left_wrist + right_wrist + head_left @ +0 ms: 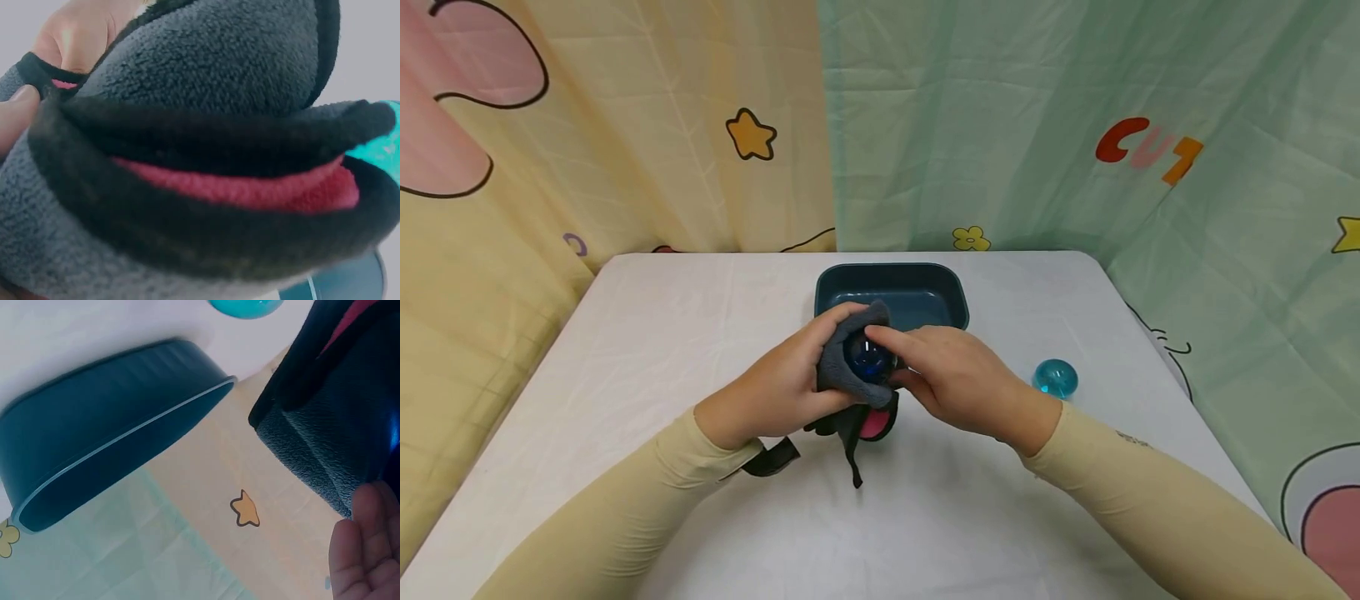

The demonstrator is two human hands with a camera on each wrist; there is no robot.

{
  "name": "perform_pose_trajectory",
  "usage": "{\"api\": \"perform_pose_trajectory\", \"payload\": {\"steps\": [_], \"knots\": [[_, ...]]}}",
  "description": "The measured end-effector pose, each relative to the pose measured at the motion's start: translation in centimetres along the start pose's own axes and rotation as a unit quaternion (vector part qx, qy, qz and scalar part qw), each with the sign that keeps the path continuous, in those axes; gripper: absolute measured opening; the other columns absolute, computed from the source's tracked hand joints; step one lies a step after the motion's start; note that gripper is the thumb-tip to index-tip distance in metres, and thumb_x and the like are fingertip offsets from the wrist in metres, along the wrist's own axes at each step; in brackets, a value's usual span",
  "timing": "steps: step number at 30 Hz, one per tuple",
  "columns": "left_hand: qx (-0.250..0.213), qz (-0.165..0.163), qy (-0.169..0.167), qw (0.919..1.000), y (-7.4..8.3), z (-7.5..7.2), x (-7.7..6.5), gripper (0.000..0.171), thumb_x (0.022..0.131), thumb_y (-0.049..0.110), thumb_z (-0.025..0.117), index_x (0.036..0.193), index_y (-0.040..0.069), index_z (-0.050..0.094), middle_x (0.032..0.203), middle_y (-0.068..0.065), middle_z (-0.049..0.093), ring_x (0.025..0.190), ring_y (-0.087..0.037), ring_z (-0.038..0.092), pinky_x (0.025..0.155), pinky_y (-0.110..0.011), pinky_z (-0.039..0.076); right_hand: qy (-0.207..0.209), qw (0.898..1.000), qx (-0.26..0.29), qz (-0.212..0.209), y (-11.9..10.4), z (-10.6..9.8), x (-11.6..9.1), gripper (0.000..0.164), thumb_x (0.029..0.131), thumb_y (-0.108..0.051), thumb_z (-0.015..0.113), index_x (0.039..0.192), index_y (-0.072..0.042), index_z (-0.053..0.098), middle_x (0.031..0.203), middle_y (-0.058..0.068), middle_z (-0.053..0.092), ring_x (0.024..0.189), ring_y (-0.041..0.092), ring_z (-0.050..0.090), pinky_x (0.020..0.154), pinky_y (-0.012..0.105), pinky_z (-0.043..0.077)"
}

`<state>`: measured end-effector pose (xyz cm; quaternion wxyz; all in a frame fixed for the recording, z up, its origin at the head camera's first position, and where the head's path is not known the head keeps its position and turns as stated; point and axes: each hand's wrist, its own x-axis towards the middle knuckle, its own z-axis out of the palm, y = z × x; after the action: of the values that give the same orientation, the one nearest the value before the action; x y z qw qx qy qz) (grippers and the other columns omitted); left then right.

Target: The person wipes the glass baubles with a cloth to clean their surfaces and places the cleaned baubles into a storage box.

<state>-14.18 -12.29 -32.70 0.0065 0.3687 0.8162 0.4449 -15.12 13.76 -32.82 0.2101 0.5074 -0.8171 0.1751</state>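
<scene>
Fingers of the left hand (775,387) curl round grey fleece (832,367), probably to steady the blue ball (868,358); the right hand (953,377) seemingly pinches its exposed side.

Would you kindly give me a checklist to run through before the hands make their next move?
1. Left hand grips the cloth: ok.
2. Dark blue ball lies against the cloth: ok.
3. Right hand has a firm hold on that ball: cannot tell.
4. Cloth fully gathered up: not ok, part hangs below.
5. Tray upright on the table: ok.
6. Light blue ball inside the tray: not ok, it rests outside.
</scene>
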Motion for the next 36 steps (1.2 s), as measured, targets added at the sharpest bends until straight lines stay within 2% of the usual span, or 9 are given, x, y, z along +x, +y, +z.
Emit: {"api": "perform_pose_trajectory", "payload": {"steps": [2,4,7,10,14,20,24,30,36], "knots": [[0.008,0.0,0.002,1.0,0.1,0.1,0.0,0.087,0.091,0.011,0.084,0.16,0.015,0.031,0.151,-0.005,0.054,0.133,-0.02,0.058,0.112,-0.045,0.05,-0.004,1.0,-0.016,0.012,-0.2,-0.1,0.0,0.064,0.091,-0.012,0.082,0.147,-0.005,0.051,0.09,0.004,0.074,0.079,0.018,0.068,0.074,0.034,0.058],[0.016,0.007,0.006,0.9998,0.2,0.1,0.0,0.087,0.091,0.011,0.084,0.16,0.014,0.031,0.15,-0.006,0.055,0.133,-0.02,0.058,0.113,-0.045,0.05,-0.01,0.999,-0.015,0.034,-0.4,-0.1,0.0,0.063,0.092,-0.015,0.082,0.146,-0.003,0.051,0.093,0.004,0.075,0.081,0.018,0.07,0.074,0.034,0.059],[0.025,0.019,0.011,0.9994,0.4,0.2,0.1,0.086,0.091,0.011,0.083,0.16,0.011,0.032,0.148,-0.007,0.056,0.132,-0.021,0.059,0.112,-0.046,0.05,-0.024,0.996,0.023,0.089,-0.8,-0.1,0.1,0.063,0.094,-0.021,0.081,0.144,0.003,0.051,0.099,0.006,0.078,0.085,0.017,0.074,0.072,0.031,0.059],[0.032,0.018,0.009,0.9993,0.5,0.3,0.1,0.086,0.091,0.012,0.083,0.16,0.011,0.031,0.147,-0.007,0.057,0.13,-0.021,0.06,0.11,-0.046,0.051,-0.034,0.986,0.071,0.145,-1.1,-0.1,0.1,0.061,0.096,-0.027,0.079,0.14,0.005,0.053,0.099,0.005,0.079,0.08,0.013,0.072,0.065,0.026,0.055],[0.034,0.012,0.005,0.9993,0.3,0.3,0.2,0.086,0.091,0.013,0.084,0.16,0.011,0.031,0.147,-0.007,0.056,0.131,-0.022,0.059,0.11,-0.047,0.051,-0.04,0.98,0.097,0.17,-1.2,0.0,0.1,0.058,0.096,-0.028,0.078,0.139,0.002,0.054,0.098,0.003,0.078,0.08,0.013,0.071,0.063,0.024,0.053],[0.023,0.016,0.009,0.9996,-0.2,0.1,0.0,0.089,0.089,0.01,0.085,0.16,0.011,0.031,0.15,-0.009,0.054,0.133,-0.024,0.059,0.111,-0.049,0.05,-0.04,0.988,0.086,0.122,-0.9,-0.2,0.1,0.066,0.097,-0.026,0.078,0.149,0.0,0.046,0.106,0.003,0.075,0.09,0.014,0.072,0.072,0.027,0.058],[0.014,0.007,0.007,0.9999,-0.2,0.0,-0.1,0.089,0.09,0.01,0.085,0.161,0.014,0.031,0.151,-0.007,0.054,0.133,-0.022,0.059,0.112,-0.048,0.05,-0.034,0.996,0.048,0.068,-0.6,-0.3,0.2,0.066,0.094,-0.019,0.08,0.15,-0.003,0.049,0.114,0.005,0.077,0.094,0.016,0.073,0.079,0.032,0.061],[0.013,0.006,0.007,0.9999,-0.2,0.0,-0.1,0.089,0.09,0.009,0.084,0.161,0.012,0.03,0.152,-0.009,0.053,0.133,-0.023,0.059,0.112,-0.047,0.05,0.007,1.0,0.004,-0.007,-0.2,-0.2,0.0,0.065,0.088,-0.008,0.084,0.146,-0.007,0.055,0.091,0.003,0.073,0.078,0.016,0.067,0.071,0.031,0.057],[0.008,0.006,0.006,0.9999,0.0,0.0,-0.1,0.089,0.09,0.009,0.084,0.161,0.011,0.03,0.153,-0.009,0.052,0.135,-0.024,0.057,0.113,-0.048,0.049,0.022,1.0,-0.01,-0.009,-0.2,-0.2,0.1,0.064,0.087,-0.011,0.087,0.143,-0.008,0.058,0.085,0.002,0.073,0.073,0.017,0.065,0.069,0.032,0.056]]}}
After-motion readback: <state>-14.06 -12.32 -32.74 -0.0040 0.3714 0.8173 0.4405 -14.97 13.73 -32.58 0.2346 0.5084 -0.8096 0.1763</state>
